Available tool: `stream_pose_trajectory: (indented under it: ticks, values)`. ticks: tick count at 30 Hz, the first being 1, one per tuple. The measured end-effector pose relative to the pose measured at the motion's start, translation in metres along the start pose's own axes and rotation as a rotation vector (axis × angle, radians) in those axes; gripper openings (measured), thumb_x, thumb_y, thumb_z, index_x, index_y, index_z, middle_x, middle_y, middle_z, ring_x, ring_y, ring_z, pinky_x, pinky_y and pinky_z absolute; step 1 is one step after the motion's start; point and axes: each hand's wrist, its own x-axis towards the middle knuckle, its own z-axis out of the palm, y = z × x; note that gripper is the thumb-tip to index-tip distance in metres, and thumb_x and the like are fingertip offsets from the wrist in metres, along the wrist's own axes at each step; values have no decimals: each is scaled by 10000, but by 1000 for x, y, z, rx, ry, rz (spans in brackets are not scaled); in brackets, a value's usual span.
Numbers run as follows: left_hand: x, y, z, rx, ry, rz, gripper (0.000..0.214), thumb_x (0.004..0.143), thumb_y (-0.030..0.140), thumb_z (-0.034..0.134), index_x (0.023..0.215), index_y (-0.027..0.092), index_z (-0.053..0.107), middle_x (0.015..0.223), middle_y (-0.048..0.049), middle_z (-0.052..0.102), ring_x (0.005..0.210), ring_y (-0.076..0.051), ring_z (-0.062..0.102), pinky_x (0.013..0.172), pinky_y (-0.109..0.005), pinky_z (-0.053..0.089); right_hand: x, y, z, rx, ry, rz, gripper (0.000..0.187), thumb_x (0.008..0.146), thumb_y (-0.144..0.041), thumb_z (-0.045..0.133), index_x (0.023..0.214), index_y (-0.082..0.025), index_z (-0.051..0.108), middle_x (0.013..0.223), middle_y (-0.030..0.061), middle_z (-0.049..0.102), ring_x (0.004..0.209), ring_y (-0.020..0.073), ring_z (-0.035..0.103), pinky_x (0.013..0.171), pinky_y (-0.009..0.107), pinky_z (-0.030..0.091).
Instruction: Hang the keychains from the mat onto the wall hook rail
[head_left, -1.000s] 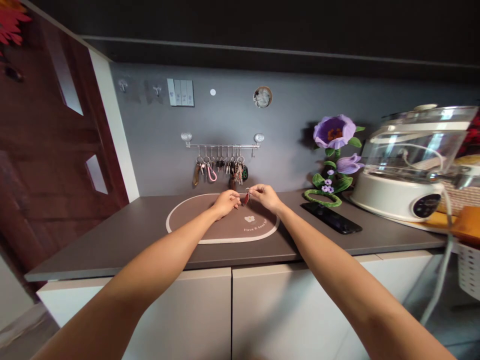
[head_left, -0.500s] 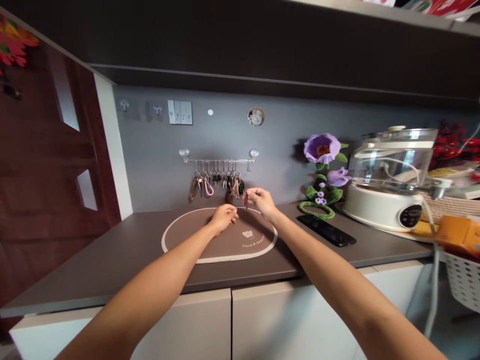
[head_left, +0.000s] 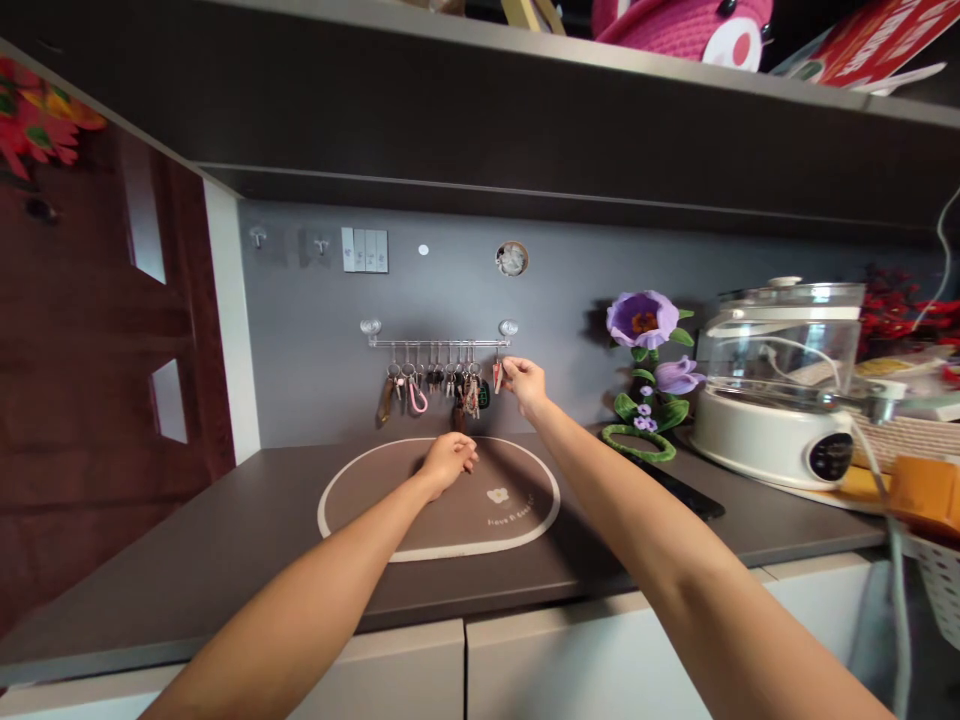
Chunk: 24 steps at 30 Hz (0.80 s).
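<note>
My right hand (head_left: pixel 523 383) is raised to the right end of a chrome hook rail (head_left: pixel 439 343) on the grey wall. Its fingers pinch a small red key tag (head_left: pixel 496 376) just below the rail. Several key bunches (head_left: pixel 442 385) hang from the rail's hooks to the left of that tag. My left hand (head_left: pixel 448 461) hovers low over the brown oval mat (head_left: pixel 360 500) on the countertop, fingers loosely curled, with nothing visible in them.
A dark phone (head_left: pixel 686 492) lies on the grey countertop (head_left: pixel 225 540) right of the mat. A purple knitted flower (head_left: pixel 646 360) and a white cooker with a clear lid (head_left: pixel 784 400) stand further right. A dark shelf (head_left: pixel 480 110) overhangs above. A brown door (head_left: pixel 90 380) is at the left.
My right hand has lifted the red key tag from above the mat up to the rail's right end. My left hand has let go of it and stayed low. The view tilted upward.
</note>
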Motion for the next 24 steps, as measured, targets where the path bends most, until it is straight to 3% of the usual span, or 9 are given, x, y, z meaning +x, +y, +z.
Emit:
stream_pose_trajectory:
  ticks: [11, 22, 24]
  values:
    - [1, 0, 2, 7, 7, -21, 74, 780, 117, 468, 743, 116, 532, 625, -9, 591, 463, -51, 498, 504, -188, 388, 27, 12, 0, -1, 107, 41, 83, 699, -224, 572, 659, -152, 561, 533, -13, 578, 433, 82, 476, 410, 205, 384]
    - [3, 0, 0, 37, -7, -37, 67, 758, 99, 488, 699, 114, 516, 613, -7, 567, 474, -60, 510, 529, -204, 394, 17, 22, -5, -53, 114, 127, 96, 714, -240, 550, 673, -153, 554, 560, -4, 586, 457, 84, 496, 469, 222, 419]
    - [3, 1, -2, 74, -25, -44, 29, 746, 100, 511, 765, 109, 531, 607, -2, 561, 502, -68, 519, 547, -204, 402, 14, 23, -8, -82, 118, 136, 98, 702, -250, 554, 685, -153, 558, 614, 8, 607, 511, 89, 520, 503, 220, 423]
